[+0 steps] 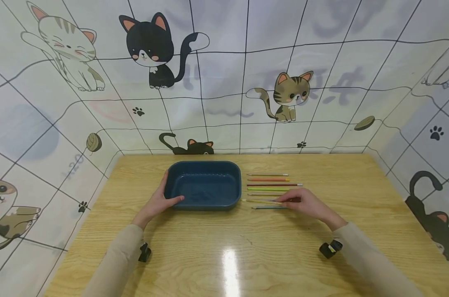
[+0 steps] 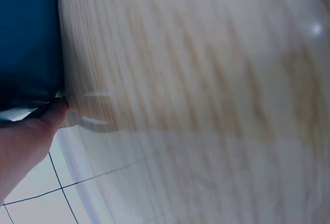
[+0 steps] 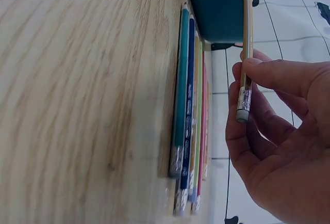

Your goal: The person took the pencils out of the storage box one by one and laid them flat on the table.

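Note:
A deep blue rectangular dish [image 1: 202, 189] stands on the table. My left hand [image 1: 159, 203] grips its left end, thumb over the front rim and the other fingers along the outer side. In the left wrist view the thumb [image 2: 54, 114] lies against the dish wall [image 2: 28, 38]. To the right of the dish, my right hand [image 1: 306, 202] pinches a yellow-orange pencil [image 3: 248, 28] near its eraser end, raised over the row. A teal pencil [image 3: 181, 90] and a dark blue pencil [image 3: 188, 110] lie below it.
Several more pencils, among them a red one [image 1: 259, 185] and an orange one [image 1: 266, 180], lie side by side on the wooden table [image 1: 194, 255]. A wall covering with cartoon cats [image 1: 150, 41] rises behind the table and at both sides.

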`<state>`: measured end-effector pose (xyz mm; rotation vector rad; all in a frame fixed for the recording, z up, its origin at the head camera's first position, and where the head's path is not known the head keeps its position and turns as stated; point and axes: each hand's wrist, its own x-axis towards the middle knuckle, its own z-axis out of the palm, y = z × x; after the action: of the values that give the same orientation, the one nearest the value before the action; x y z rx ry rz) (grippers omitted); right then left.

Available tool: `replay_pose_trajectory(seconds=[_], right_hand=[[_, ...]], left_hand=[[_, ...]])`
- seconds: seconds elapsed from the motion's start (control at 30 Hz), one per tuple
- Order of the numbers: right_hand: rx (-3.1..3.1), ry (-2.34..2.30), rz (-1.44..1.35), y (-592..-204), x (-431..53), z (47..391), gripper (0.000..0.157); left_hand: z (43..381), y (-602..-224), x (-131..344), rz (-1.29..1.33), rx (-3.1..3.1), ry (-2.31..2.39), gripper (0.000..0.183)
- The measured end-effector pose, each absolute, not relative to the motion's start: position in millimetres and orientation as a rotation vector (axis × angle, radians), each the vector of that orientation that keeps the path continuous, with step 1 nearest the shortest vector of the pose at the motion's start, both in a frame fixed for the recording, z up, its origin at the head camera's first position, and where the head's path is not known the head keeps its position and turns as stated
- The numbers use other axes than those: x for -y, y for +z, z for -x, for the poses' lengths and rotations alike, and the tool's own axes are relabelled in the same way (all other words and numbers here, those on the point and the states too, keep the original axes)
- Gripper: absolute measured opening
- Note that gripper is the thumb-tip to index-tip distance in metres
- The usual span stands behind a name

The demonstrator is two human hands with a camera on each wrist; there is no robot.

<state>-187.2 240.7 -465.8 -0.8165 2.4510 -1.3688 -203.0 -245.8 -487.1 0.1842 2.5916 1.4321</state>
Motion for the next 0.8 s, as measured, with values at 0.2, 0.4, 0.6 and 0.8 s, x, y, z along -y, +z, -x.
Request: replay_pose_trajectory(seconds=[0.2, 0.4, 0.6, 0.8], right_hand=[[-2.487, -1.318, 0.808, -469, -250, 184, 0.018], [-2.585, -1.208, 0.836, -474, -254, 178, 0.018], [-2.649, -1.137, 0.897, -483, -257, 176, 0.018], [-2.67, -1.134, 1.014, -489, -257, 173, 0.021]], left_hand=[[204, -488, 247, -0.178, -2.576, 1.448, 0.112], [204, -489, 247, -0.166, -2.581, 1.436, 0.113], [204, -488, 247, -0.17, -2.577, 1.445, 0.113], [205, -488, 247, -0.181, -2.581, 1.439, 0.111]])
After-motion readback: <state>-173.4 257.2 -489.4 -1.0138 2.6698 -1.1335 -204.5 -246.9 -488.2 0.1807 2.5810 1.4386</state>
